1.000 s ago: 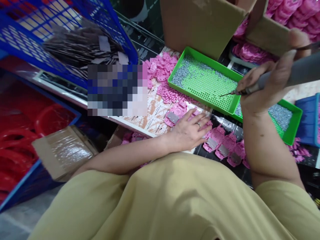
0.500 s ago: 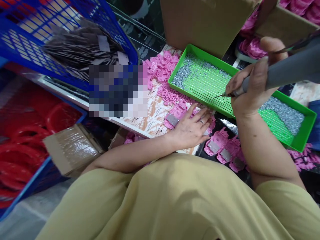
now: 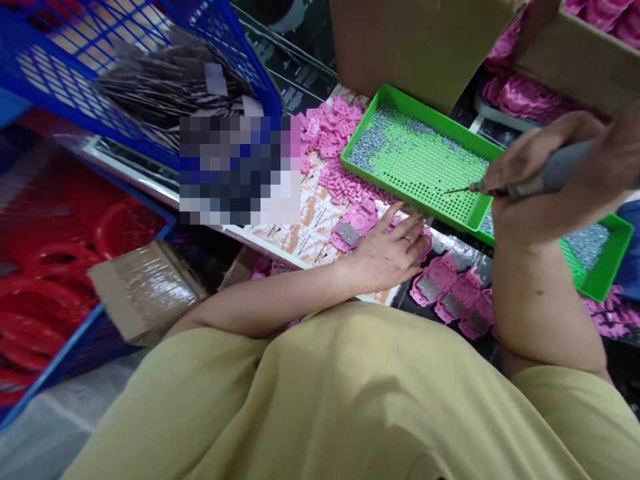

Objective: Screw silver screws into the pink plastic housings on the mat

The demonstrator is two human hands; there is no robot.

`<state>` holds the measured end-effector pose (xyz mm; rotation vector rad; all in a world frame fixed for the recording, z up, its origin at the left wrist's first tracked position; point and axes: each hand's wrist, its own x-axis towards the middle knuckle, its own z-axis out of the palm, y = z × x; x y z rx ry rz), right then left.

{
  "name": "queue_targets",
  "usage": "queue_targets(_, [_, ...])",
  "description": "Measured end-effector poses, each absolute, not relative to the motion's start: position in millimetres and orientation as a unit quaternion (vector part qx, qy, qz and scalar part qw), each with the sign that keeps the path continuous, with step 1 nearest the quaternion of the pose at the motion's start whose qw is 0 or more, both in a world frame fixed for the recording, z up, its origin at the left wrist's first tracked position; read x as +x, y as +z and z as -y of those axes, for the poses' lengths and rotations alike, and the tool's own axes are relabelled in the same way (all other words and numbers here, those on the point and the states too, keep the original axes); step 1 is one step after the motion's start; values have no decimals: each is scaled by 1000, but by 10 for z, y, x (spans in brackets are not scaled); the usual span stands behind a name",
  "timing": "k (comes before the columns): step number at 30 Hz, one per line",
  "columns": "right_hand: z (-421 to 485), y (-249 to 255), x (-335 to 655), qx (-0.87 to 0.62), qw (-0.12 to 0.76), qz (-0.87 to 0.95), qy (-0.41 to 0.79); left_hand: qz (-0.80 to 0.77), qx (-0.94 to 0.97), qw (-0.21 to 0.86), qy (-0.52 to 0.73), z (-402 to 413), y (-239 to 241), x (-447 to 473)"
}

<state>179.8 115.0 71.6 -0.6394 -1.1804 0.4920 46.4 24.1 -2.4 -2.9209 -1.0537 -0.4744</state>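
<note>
My right hand [image 3: 550, 183] is closed round a grey electric screwdriver [image 3: 545, 177], its thin bit pointing left over the green perforated tray [image 3: 417, 167] that holds several small metal screws. My left hand [image 3: 387, 253] lies on the table with fingers stretched out, pressing down on a pink plastic part [image 3: 423, 243] that is mostly hidden under it. Another pink part with a grey metal plate [image 3: 353, 230] sits just left of the fingers. A row of similar pink parts [image 3: 453, 297] lies to the right of that hand.
A heap of small pink pieces [image 3: 333, 140] lies left of the green tray. A blue basket of grey cards [image 3: 165, 87] stands at upper left, a cardboard box [image 3: 410, 47] behind the tray. Red rings [image 3: 45, 280] fill a blue crate at left, beside a wrapped carton [image 3: 145, 287].
My right hand with the screwdriver has shifted a little right and lower; the bit still hovers over the green tray. My left hand stays on the pink part.
</note>
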Motion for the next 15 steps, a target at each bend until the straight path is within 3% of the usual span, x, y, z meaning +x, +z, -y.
queue_targets(4, [-838, 764, 1900, -257, 710, 578, 310, 338, -932, 12, -130, -244, 4, 472])
queue_targets(15, [-715, 472, 1907, -244, 646, 612, 385, 327, -938, -2, -113, -282, 52, 461])
